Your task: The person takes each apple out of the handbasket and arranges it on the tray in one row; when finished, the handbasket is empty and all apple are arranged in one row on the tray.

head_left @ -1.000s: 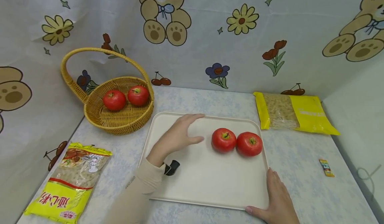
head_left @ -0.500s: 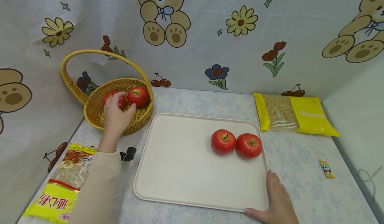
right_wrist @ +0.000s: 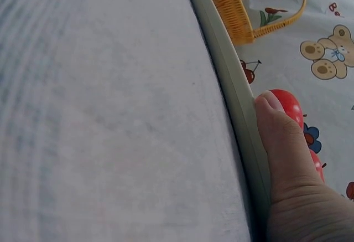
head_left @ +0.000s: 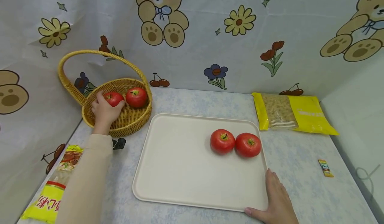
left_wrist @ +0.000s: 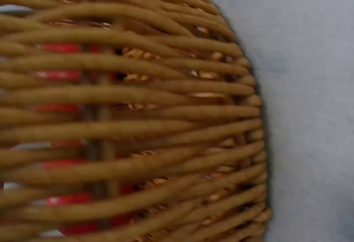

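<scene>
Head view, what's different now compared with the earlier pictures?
The left hand moved from above the tray, left and forward, into the basket, and now grips the left apple there. The right hand stays at the tray's near right corner; both tray apples stay put.

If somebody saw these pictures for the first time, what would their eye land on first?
Probably the two red apples side by side toward the right of the white tray. Next, the tall-handled wicker basket at the left, where the left hand grips another apple. The teddy bears on the backdrop stand out too.
</scene>
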`<state>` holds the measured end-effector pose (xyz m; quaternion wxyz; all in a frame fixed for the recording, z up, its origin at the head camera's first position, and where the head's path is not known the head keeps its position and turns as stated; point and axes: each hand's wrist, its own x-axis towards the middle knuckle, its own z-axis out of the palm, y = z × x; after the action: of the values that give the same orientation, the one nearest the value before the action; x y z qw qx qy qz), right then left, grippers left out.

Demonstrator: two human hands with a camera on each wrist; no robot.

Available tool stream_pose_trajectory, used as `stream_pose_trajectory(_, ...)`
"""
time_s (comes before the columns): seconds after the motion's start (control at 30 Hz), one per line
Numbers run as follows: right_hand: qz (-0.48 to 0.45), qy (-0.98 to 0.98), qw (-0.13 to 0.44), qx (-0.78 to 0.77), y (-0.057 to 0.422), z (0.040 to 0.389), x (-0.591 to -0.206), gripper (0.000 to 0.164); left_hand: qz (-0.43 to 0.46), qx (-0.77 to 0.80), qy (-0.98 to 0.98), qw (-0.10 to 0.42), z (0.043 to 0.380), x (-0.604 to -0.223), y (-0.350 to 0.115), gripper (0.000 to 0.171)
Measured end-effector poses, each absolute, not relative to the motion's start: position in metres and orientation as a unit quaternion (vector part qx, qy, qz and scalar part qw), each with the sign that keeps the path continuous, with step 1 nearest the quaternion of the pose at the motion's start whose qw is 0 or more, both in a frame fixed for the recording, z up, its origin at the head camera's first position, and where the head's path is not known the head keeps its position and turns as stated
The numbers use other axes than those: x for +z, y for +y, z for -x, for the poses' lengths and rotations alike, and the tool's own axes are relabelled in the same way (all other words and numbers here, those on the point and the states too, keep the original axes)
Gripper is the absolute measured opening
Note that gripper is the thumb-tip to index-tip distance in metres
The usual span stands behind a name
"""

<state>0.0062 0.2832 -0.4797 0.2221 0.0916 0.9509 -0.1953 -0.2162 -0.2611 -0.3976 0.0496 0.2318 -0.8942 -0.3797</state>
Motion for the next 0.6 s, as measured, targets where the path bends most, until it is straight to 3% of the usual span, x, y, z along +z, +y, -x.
stream_pose_trajectory(0.23,-0.091,0.95,0.22,-0.2,0.283,-0.006,-0.48,0.159,-0.247,-0.395,-0.885,-0.001,0.225,-0.406,-0.269,0.1)
stream_pose_trajectory(0.6,-0.089,0.952,0.215,-0.196,0.284,-0.007,-0.481,0.159,-0.26,-0.393,-0.882,0.007,0.229,-0.41,-0.273,0.101)
